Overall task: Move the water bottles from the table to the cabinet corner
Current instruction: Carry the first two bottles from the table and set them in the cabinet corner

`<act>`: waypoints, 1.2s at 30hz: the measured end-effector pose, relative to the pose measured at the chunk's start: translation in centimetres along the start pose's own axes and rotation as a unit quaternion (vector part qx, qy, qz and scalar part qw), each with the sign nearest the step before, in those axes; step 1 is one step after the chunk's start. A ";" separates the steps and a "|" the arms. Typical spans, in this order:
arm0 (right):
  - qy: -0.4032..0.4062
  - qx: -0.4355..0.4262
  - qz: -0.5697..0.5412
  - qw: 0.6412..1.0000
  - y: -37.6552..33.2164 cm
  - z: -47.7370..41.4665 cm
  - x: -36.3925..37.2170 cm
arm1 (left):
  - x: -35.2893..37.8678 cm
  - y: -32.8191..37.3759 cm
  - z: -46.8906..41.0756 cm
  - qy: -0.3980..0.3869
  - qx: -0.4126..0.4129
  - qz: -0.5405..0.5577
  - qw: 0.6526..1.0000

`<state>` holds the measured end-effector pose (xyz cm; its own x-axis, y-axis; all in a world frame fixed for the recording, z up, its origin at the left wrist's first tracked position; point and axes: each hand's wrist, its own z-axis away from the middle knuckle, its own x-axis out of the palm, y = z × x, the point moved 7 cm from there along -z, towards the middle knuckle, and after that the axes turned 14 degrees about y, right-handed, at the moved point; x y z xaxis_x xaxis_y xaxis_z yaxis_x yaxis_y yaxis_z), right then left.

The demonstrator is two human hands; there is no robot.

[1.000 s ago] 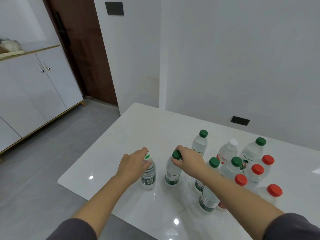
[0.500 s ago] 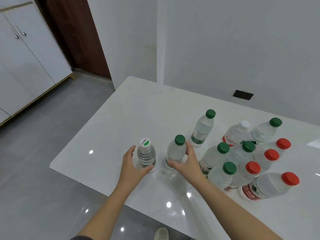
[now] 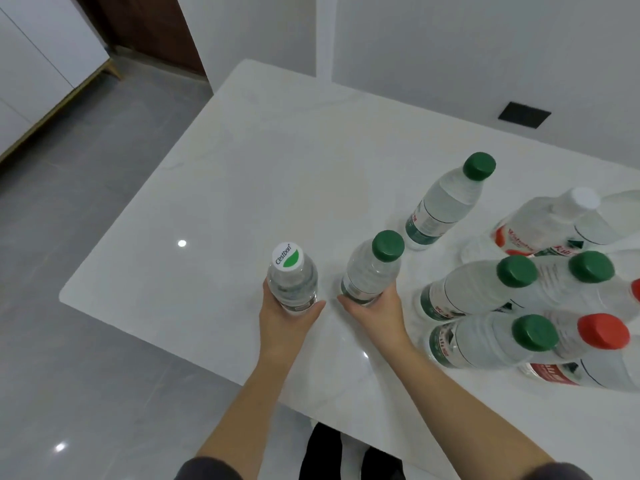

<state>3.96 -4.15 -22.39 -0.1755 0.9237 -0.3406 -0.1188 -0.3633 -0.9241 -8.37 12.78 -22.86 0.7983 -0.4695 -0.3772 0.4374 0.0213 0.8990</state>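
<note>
My left hand (image 3: 285, 318) grips the lower body of a small water bottle with a white-and-green cap (image 3: 292, 277), near the front left of the white table (image 3: 221, 209). My right hand (image 3: 372, 315) wraps around the base of a clear bottle with a green cap (image 3: 372, 268) just to its right. Both bottles stand upright. Another green-capped bottle (image 3: 446, 202) stands alone behind them. Several more bottles with green, red and white caps (image 3: 519, 306) crowd the right side of the table.
The white cabinet (image 3: 38, 60) stands at the far left across the grey floor (image 3: 86, 150), beside a dark wooden door (image 3: 152, 26). White walls back the table, with a black socket plate (image 3: 524, 115) at the right. The table's front edge is close to my body.
The camera has tilted down and come nearer. Both hands slid from the caps down to the lower bodies of the two bottles and now curl tighter around them.
</note>
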 end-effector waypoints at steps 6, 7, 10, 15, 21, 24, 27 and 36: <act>0.024 0.006 0.006 1.000 0.7 -0.2 0.0 | 0.1 -0.8 -0.3 0.013 -0.004 -0.015 1.000; 0.026 0.005 0.000 1.000 0.4 0.0 -0.2 | -0.1 -0.6 -0.3 0.011 -0.002 -0.014 1.000; 0.029 -0.004 -0.014 0.999 -0.8 0.7 -0.9 | -1.0 0.3 0.4 0.007 0.002 -0.006 1.000; 0.042 -0.041 -0.048 0.997 -6.1 2.1 -2.7 | -3.3 4.6 2.4 0.021 0.018 0.045 0.999; 0.021 -0.128 -0.105 0.986 -17.0 3.9 -6.7 | -7.5 16.0 5.1 0.055 0.123 0.114 0.984; 0.015 -0.182 -0.139 0.973 -23.1 5.0 -9.4 | -9.7 21.4 6.6 0.073 0.165 0.155 0.971; 0.019 -0.240 -0.172 0.955 -29.0 6.2 -12.3 | -12.4 26.6 8.0 0.102 0.208 0.198 0.952; 0.020 -0.311 -0.230 0.922 -38.1 10.2 -17.3 | -19.5 34.3 13.1 0.178 0.286 0.255 0.906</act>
<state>1.56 -7.53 20.45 -0.2089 0.9709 0.1173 0.4134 0.1964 -0.8891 -14.42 11.11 18.24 0.9638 -0.2113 0.1629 -0.2307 -0.3535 0.9065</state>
